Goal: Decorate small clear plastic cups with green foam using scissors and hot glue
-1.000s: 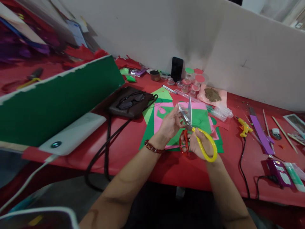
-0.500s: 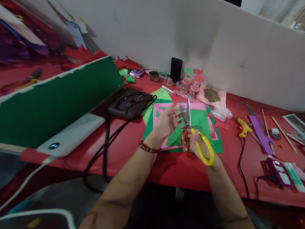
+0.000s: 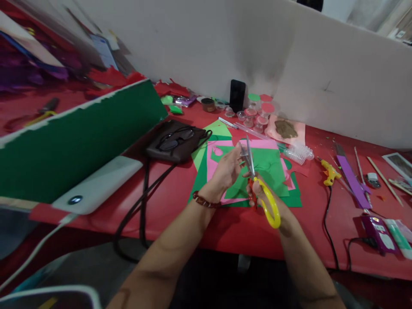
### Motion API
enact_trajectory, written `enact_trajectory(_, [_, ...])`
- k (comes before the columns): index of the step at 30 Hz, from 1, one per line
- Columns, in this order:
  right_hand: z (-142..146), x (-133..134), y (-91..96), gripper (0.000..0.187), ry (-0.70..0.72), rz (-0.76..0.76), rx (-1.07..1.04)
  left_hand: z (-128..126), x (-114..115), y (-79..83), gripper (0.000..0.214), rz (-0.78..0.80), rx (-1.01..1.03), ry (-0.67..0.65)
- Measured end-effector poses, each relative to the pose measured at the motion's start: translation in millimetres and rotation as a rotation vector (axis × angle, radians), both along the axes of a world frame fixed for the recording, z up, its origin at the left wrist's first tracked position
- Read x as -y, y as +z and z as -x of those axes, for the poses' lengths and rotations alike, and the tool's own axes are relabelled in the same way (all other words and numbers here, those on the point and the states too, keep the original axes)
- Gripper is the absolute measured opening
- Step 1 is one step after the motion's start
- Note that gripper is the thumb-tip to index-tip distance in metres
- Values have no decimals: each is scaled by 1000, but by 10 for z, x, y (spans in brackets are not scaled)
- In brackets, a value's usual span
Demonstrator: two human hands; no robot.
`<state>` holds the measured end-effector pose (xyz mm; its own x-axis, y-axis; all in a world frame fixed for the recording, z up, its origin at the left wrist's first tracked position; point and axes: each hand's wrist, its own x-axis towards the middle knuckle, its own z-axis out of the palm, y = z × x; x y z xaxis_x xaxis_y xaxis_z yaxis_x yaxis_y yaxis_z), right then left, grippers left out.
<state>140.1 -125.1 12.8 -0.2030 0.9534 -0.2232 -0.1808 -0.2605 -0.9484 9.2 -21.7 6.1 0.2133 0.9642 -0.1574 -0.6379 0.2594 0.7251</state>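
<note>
The left hand (image 3: 227,169) pinches a small scrap (image 3: 241,152) at the scissors (image 3: 252,169) blades for cutting. The right hand (image 3: 261,194), grip pressed together on the handles, is above paper sheets (image 3: 271,165) on the table (image 3: 180,206).

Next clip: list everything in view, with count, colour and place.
red-covered table: one, red, across the view
green and pink paper sheets: several, stacked, centre
brown pouch: one, left of sheets; black glasses on it
green board: one, leaning, left
white flat device: one, below the board
black phone: one, upright by the wall
small clear cups: several, pink and green lids, beside phone
yellow glue gun: one, right of sheets
purple strip: one, far right
yellow-and-red-handled scissors: one, above the sheets
right hand: one, gripping the scissors' handles
left hand: one, fingertips by the blades, beaded bracelet on wrist
</note>
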Motion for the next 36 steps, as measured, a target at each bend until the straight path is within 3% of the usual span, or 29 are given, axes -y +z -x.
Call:
enact_trajectory(2, [-9,9,-9,71,15,-1,49,-30,6,-25,27,-14,-58,85])
enact_trajectory(4, [-29,-2,-3,70,23,-16,50,-14,-4,-12,29,-5,-38,81])
enact_trajectory(8, [-83,-78,57,79,104,19,-153,118,-53,80,45,90,208,-258])
enact_trajectory(10, [-104,-116,87,87,203,54,-270,168,-73,109,42,98,299,-353])
enact_trajectory(13, [-115,-144,56,86,242,45,-316,174,-87,100,32,50,321,-351])
enact_trajectory(20, [-108,-135,-245,73,72,-50,-59,116,-74,0,22,50,99,-201])
enact_trajectory(25, [-95,-102,-176,72,88,-25,-81,80,-48,-33,28,-15,4,-30])
enact_trajectory(31, [-71,-141,-84,75,82,42,-187,179,-122,37,38,89,205,-366])
enact_trajectory(36, [-113,-161,-18,79,167,75,-276,189,-171,35,19,86,275,-358])
